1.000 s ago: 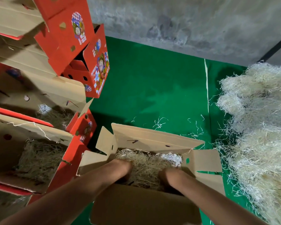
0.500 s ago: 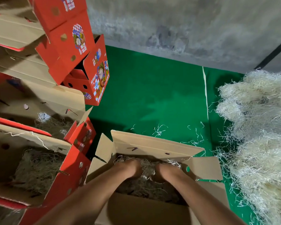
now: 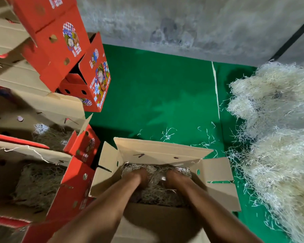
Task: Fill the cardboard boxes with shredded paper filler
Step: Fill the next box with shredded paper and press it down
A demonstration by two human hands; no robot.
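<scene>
open cardboard box (image 3: 158, 153), near edge of green mat (image 3: 165, 95): left hand (image 3: 139, 176) and right hand (image 3: 174, 178) buried in shredded filler (image 3: 156, 192), grip indiscernible; press evenly into corners, judged.

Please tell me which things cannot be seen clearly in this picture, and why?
Head view:
- Fingers of left hand and right hand: buried in shredded paper, so grip unknown.
- Open box: floor hidden by filler.
- Filler pile: cut off by right edge.
- Print on red boxes: too small.
</scene>
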